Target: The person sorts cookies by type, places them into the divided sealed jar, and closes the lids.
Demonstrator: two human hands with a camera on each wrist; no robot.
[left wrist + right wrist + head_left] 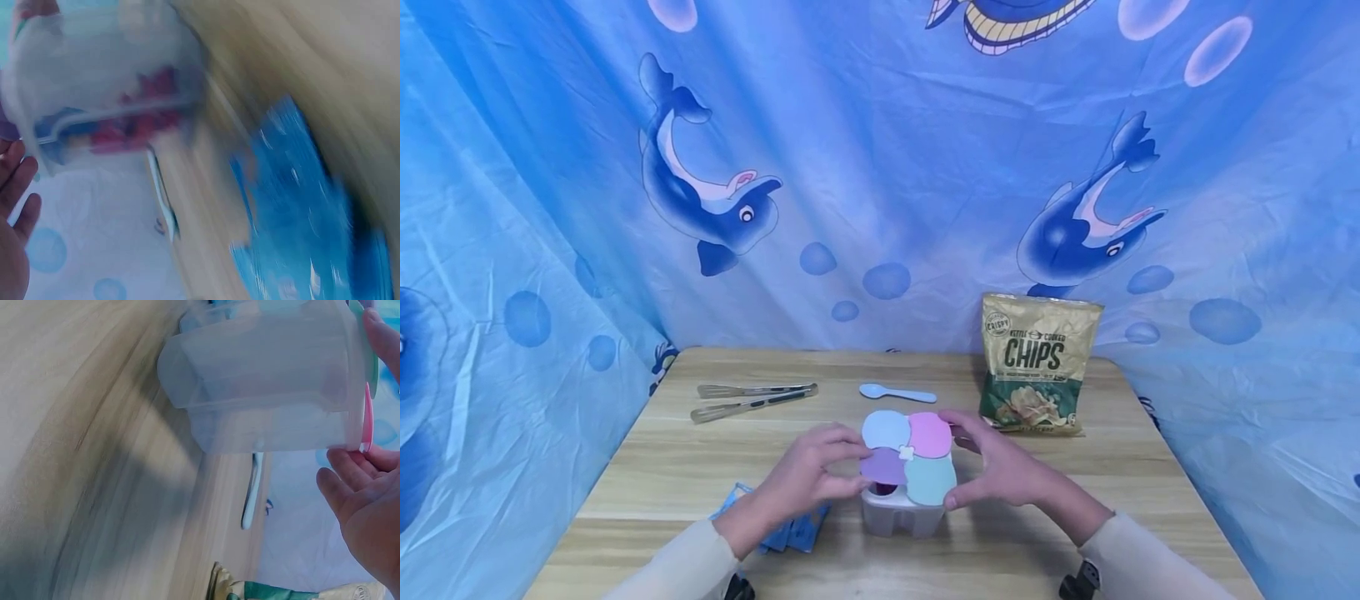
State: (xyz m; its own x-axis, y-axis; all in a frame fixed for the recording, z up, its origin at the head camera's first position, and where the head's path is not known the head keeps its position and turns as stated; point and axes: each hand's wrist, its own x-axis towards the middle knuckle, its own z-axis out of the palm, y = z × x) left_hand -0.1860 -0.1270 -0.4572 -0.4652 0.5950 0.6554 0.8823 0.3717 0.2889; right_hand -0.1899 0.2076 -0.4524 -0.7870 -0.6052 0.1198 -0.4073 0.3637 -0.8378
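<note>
A translucent four-compartment container [901, 517] stands in front of me. Its petal lids are blue, pink [929, 435], purple [883, 466] and teal [931, 481]. Beneath the purple lid a gap shows something dark red. Through the blurred wall in the left wrist view, red and blue pieces [140, 119] are visible. My left hand [814, 467] pinches the purple lid's outer edge between thumb and fingers. On the other side, my right hand [1003, 467] grips the container's top, its thumb by the teal lid and fingers at the pink lid's rim [367, 419].
Blue packets [802, 533] lie under my left forearm. Metal tongs [730, 410] rest at the back left, a pale blue spoon [917, 395] behind the container. A chips bag [1037, 367] stands at the back right, before a blue dolphin-print curtain [880, 208].
</note>
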